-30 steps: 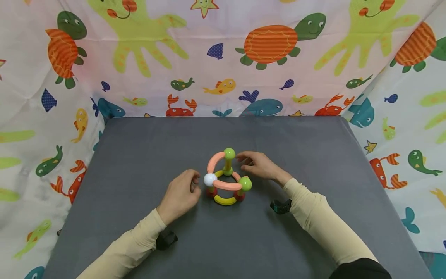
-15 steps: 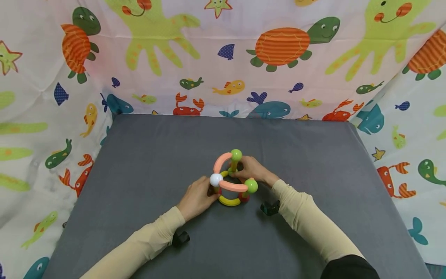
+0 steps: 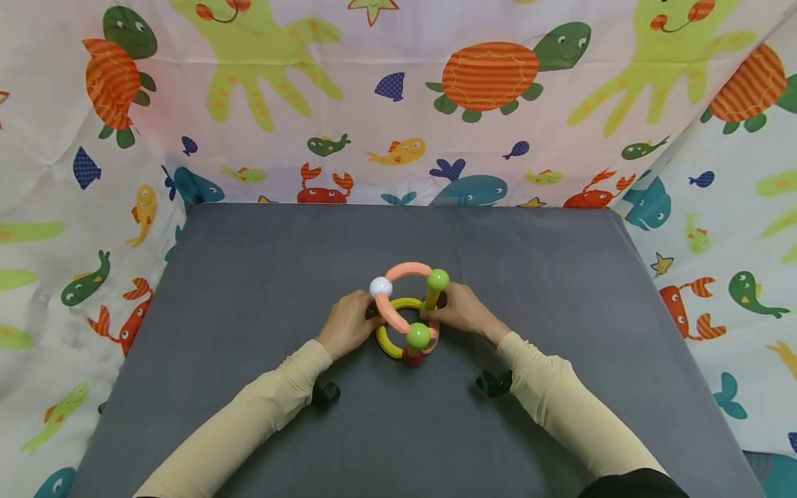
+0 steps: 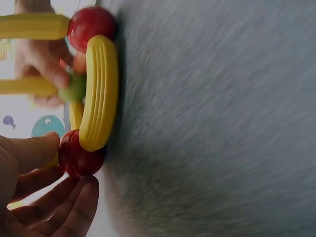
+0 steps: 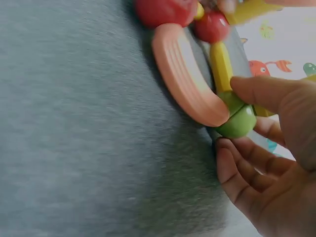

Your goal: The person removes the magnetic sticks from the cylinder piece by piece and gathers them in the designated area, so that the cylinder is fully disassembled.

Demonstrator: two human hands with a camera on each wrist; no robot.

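A ball-and-rod toy frame [image 3: 392, 315] stands on the grey table. Pink curved rods, two green balls and a white ball [image 3: 381, 287] form its upper part; below is a ring of yellow and pink curved rods. My left hand [image 3: 350, 321] grips its left side, thumb and fingers around a lower red ball [image 4: 81, 159] in the left wrist view. On the right, my right hand [image 3: 462, 310] holds a lower green ball [image 5: 239, 121], with the thumb by a yellow rod [image 5: 221, 66]. A lower pink curved rod [image 5: 187, 76] joins that ball to a red one.
Grey cloth covers the table [image 3: 398, 429]. Curtains printed with sea animals [image 3: 488, 76] hang behind and at both sides. A dark wrist camera [image 3: 326, 394] sits under the left wrist, another camera [image 3: 494, 382] under the right.
Both hands have closed in on the toy frame and taken hold of its lower balls. The frame has turned clockwise seen from above: its white ball moved back, its front green ball left.
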